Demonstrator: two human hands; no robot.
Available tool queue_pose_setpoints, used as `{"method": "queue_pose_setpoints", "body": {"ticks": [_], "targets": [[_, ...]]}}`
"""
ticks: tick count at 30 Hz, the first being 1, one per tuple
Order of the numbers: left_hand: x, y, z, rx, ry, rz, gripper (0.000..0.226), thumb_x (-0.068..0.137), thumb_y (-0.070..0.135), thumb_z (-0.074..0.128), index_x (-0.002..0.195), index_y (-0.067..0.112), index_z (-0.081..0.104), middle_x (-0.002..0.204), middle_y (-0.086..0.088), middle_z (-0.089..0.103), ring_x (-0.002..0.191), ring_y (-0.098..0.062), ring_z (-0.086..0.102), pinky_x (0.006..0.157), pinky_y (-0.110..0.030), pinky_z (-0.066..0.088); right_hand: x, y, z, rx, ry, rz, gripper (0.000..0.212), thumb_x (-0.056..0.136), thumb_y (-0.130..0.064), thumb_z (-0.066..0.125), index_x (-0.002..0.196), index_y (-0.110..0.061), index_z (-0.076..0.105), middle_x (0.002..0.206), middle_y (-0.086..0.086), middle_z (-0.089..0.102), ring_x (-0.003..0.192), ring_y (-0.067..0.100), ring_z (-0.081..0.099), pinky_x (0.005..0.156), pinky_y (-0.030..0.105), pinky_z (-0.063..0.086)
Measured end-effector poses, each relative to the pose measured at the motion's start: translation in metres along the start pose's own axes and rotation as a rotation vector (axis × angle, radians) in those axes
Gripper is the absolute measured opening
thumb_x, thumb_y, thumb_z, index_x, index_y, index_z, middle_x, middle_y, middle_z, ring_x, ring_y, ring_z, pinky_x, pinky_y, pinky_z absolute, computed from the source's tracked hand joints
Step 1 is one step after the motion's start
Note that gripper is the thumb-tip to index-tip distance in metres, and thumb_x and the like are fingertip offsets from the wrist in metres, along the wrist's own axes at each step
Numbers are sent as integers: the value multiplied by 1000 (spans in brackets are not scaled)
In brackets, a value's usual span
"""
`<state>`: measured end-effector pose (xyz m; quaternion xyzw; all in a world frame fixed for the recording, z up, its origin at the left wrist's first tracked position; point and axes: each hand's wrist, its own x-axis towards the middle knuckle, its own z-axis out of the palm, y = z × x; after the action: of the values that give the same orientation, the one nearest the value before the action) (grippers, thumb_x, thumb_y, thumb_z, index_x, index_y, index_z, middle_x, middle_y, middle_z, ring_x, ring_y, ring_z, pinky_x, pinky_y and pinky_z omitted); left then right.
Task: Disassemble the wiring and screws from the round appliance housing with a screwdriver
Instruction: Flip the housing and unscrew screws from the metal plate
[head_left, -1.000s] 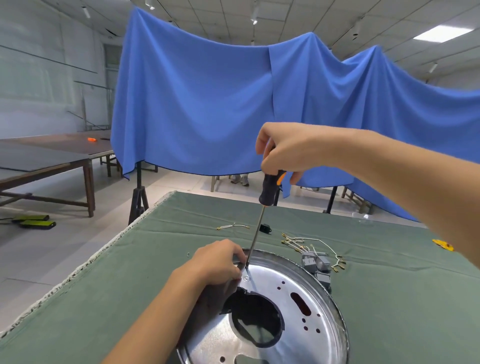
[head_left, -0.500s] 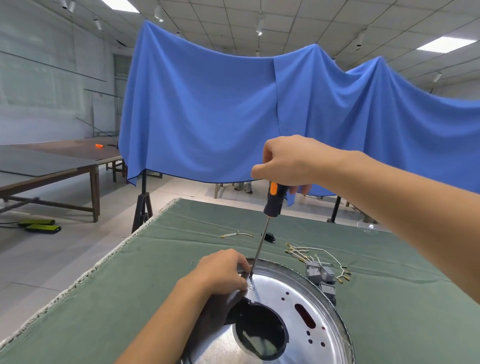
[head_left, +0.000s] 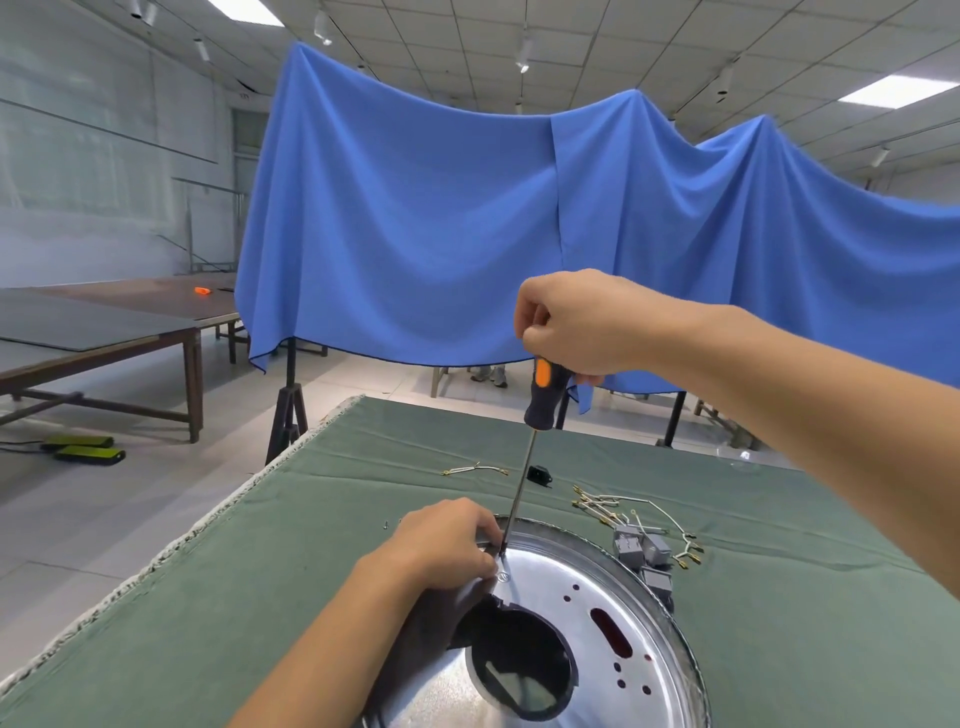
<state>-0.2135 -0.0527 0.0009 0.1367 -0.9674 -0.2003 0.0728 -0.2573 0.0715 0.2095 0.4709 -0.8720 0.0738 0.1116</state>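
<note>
Round shiny metal housing (head_left: 561, 597) lying flat on the green table cloth (head_left: 260, 597), at the near edge of the table, partly cut off by the bottom of the view. Large dark round opening (head_left: 522, 670) in its middle, a red-tinted slot and several small holes to the right of that.

Right hand (head_left: 576, 325) raised above the housing, fingers curled round the black and orange handle of a screwdriver (head_left: 540, 395); shaft running almost straight down, tilted slightly, tip (head_left: 503, 550) at the housing's far left rim. Left hand (head_left: 447, 545) resting on that rim, fingers curled against the metal just beside the tip (what they pinch, if anything, cannot be told). Small screw head (head_left: 502, 576) on the plate just below the tip.

Loose white wires (head_left: 623, 506) with brass ends and grey plastic blocks (head_left: 636, 545) on the cloth, just right of the housing. One short wire (head_left: 475, 469) and a small black part (head_left: 537, 475) farther back. Tiny screws (head_left: 387, 525) left of the left hand.

No readable writing or brand anywhere. Blue sheet (head_left: 467, 234) hanging behind the table.
</note>
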Motion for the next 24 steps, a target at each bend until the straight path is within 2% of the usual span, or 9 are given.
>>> {"method": "queue_pose_setpoints", "body": {"ticks": [3, 6, 7, 9, 11, 13, 17, 21, 24], "targets": [[0, 0, 1, -1, 1, 0, 34, 79, 34, 64, 113, 35, 63, 119, 12, 62, 110, -15, 56, 83, -28, 41, -2, 0, -2, 72, -50, 12, 9, 85, -26, 54, 92, -22, 51, 89, 1, 67, 56, 15, 58, 46, 21, 44], [0, -1, 1, -8, 5, -1, 34, 79, 35, 64, 114, 35, 63, 120, 12, 61, 111, -14, 55, 84, -28, 41, -2, -1, 0, -91, -14, 53, 42, 89, -55, 49, 88, -13, 54, 72, 4, 68, 40, 16, 60, 47, 23, 47], [0, -1, 1, -9, 7, 0, 34, 79, 36, 64, 113, 35, 63, 120, 12, 61, 111, -14, 55, 83, -27, 40, -1, -1, 0, -88, -7, 56, 45, 93, -55, 44, 87, -11, 53, 72, 6, 67, 35, 15, 58, 46, 23, 47], [1, -2, 2, -13, 13, 1, 34, 79, 36, 64, 113, 35, 64, 119, 13, 61, 110, -14, 55, 81, -27, 39, 0, 1, 0, -14, -15, 17, 25, 98, -35, 41, 91, -13, 52, 82, 9, 66, 35, 14, 59, 47, 25, 49], [1, -2, 2, -20, 17, -2, 33, 78, 35, 64, 112, 35, 64, 119, 13, 62, 109, -13, 55, 80, -26, 39, -3, 1, -3, 77, -40, -8, 6, 91, -20, 45, 94, -20, 50, 91, 5, 66, 55, 17, 67, 54, 29, 54], [1, -2, 2, -22, 20, -9, 33, 78, 35, 64, 111, 36, 64, 118, 13, 62, 110, -13, 55, 80, -27, 38, -6, 2, -4, 107, -72, -19, 12, 84, -21, 54, 95, -24, 48, 91, 0, 66, 62, 16, 63, 51, 26, 49], [1, -1, 2, -18, 21, -9, 32, 78, 35, 64, 110, 36, 64, 118, 14, 61, 110, -13, 55, 80, -27, 39, -8, -1, -1, 6, 8, -40, 24, 93, -44, 50, 82, -22, 50, 70, -2, 65, 41, 13, 61, 47, 22, 43], [-1, -1, 2, -19, 26, 3, 31, 79, 34, 64, 110, 34, 65, 118, 13, 62, 110, -13, 56, 83, -27, 40, -5, -6, -3, 99, -54, -49, 8, 87, -18, 49, 91, -23, 54, 84, -3, 64, 56, 13, 61, 47, 21, 46], [-2, -1, 1, -23, 29, 4, 31, 79, 33, 64, 110, 33, 65, 119, 13, 62, 110, -13, 56, 83, -26, 40, -6, -10, -1, 84, -53, -70, 8, 85, -30, 57, 88, -24, 54, 77, -6, 64, 59, 14, 59, 49, 22, 41]]}}
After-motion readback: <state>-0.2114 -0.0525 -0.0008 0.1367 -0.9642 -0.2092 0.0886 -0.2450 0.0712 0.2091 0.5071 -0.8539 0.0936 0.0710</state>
